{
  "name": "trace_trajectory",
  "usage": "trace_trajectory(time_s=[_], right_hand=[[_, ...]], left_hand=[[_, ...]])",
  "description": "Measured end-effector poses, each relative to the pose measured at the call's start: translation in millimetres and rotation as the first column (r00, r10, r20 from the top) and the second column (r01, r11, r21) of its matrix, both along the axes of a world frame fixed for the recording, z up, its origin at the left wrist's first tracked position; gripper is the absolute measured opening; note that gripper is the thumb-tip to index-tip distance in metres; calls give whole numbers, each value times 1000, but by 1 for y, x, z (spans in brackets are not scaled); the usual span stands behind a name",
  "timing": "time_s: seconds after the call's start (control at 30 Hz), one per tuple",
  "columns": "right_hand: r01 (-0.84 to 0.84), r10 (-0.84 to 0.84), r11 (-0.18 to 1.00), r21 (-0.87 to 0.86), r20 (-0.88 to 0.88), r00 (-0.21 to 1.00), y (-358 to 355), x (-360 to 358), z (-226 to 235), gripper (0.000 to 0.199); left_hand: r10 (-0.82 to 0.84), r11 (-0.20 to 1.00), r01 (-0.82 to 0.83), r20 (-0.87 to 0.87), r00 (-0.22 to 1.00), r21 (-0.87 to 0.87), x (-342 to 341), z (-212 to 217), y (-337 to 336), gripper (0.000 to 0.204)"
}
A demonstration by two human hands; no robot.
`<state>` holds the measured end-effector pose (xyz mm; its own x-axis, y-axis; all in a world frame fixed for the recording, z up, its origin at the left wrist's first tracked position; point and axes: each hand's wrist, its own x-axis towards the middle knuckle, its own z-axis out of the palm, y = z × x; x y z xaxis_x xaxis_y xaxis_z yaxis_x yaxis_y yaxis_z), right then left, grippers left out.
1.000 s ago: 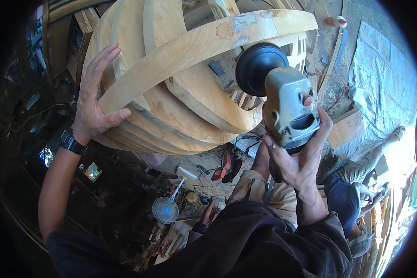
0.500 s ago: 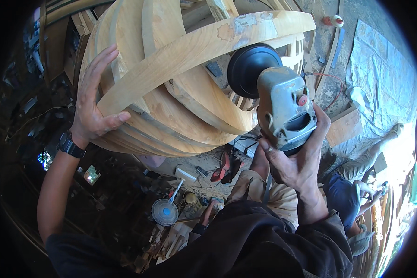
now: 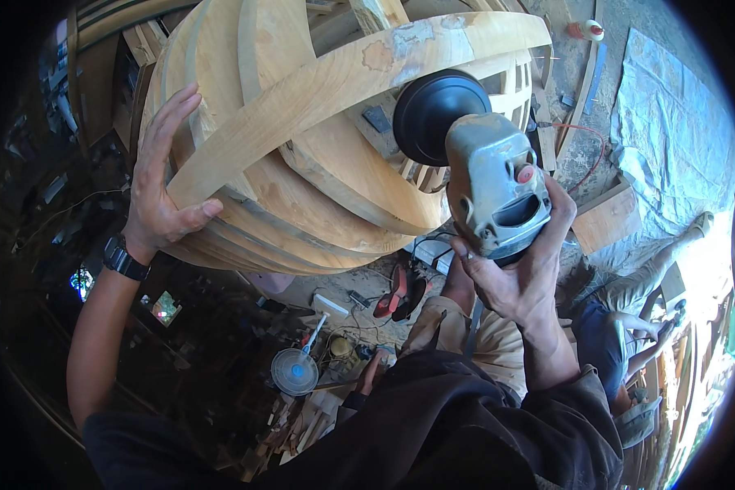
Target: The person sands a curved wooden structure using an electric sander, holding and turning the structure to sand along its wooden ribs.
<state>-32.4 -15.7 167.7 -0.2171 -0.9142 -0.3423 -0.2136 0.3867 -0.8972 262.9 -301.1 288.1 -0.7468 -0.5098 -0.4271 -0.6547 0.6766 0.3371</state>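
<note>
A large rounded frame of curved wooden slats [image 3: 343, 175] fills the upper middle. One long curved slat [image 3: 302, 90] crosses over its top, with pale blotches near its far right part. My left hand [image 3: 162, 175] rests against the left end of this slat, fingers stretched and thumb apart. In my right hand [image 3: 518, 278] is a worn metal angle grinder [image 3: 494, 180], gripped round its body. Its black round disc pad [image 3: 433, 118] is at the slat's lower edge; whether it touches the wood I cannot tell.
A person [image 3: 608, 339] in dark clothes sits at the right, near a bluish sheet [image 3: 670, 122] on the floor. A bottle [image 3: 585, 31] lies beyond. Below the frame are a small fan [image 3: 294, 371], red-and-black sandals [image 3: 396, 292], cords and wood scraps. A red cord [image 3: 600, 151] runs along the floor.
The grinder and my right hand have shifted slightly left in the picture. The wooden frame also appears a little further left and up. My left hand stays at the slat's end.
</note>
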Motion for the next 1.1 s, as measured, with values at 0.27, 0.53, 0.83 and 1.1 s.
trace_trajectory(time_s=[0.27,0.53,0.83,1.1], right_hand=[[66,-66,991,-112,8,998,-4,4,5,97],[340,-363,928,152,158,918,6,-7,-4,93],[207,-206,977,-50,23,978,7,6,-12,96],[97,-94,986,-132,24,995,10,10,-16,103]], left_hand=[[-20,999,19,-9,1000,-33,-1,2,0,104],[-36,998,35,-28,999,-49,2,0,0,103],[-16,998,14,-31,999,-65,7,-2,1,102],[-33,997,30,-33,999,-71,9,-3,1,102]])
